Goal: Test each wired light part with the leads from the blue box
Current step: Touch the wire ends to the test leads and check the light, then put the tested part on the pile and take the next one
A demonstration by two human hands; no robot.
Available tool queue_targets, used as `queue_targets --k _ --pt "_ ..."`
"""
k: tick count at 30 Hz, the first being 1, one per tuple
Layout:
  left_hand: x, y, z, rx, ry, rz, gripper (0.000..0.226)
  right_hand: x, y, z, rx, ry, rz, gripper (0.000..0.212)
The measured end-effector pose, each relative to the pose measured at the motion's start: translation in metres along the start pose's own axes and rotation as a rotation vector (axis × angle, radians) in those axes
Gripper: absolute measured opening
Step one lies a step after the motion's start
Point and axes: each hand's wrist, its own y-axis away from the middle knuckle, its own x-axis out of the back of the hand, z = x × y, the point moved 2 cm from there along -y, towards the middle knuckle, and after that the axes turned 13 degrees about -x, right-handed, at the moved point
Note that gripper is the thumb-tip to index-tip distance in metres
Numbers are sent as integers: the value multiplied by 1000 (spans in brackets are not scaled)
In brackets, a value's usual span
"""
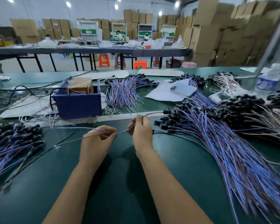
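- Left hand (99,136) fingers pinch the thin leads at frame centre; these run left toward the blue box (78,103).
- Right hand (140,128) fingers pinch one wired light part (166,112) by its wires; its black head points right.
- Risk: bare ends slip apart or short, giving a false fail.

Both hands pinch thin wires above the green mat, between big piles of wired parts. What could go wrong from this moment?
1. The part's wire in the right hand runs back toward the dense right pile; it may snag and drag neighbours along.
2. The lead in the left hand is thin, so the contact may slip and give a false reading.
3. The tested and untested piles look alike, so the part may be misplaced.
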Motion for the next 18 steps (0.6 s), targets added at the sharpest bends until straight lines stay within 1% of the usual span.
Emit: queue_targets --k 1,3,5,7,9,11,12,13,15,16,17,18 --pt "-12 2 15 -59 17 -29 24 12 -4 -9 30 69 35 32" --pt "-40 7 44 -200 31 -108 20 39 -15 -30 129 317 103 31" --pt "-68 14 70 -378 -55 -192 13 69 -25 -52 201 602 107 33" --pt "-93 19 91 -529 -55 -305 19 99 -32 -74 243 911 102 36" --pt "-121 26 105 -540 -6 -485 40 127 -39 -94 297 1145 136 35" --pt "-148 36 113 -491 -36 -697 63 153 -46 -110 347 1273 226 32" --pt "-160 41 114 -472 -82 -777 67 165 -50 -115 354 1322 277 28" --pt "-169 46 112 -462 -121 -816 65 175 -53 -117 348 1374 329 26" --pt "-179 51 106 -471 -194 -786 52 192 -55 -111 320 1503 424 32" --pt "-180 52 101 -474 -258 -749 45 195 -55 -104 345 1547 455 34" --pt "-180 51 95 -456 -342 -709 40 195 -53 -97 408 1561 458 32" --pt "-180 47 87 -414 -434 -663 37 192 -50 -88 473 1558 413 29"
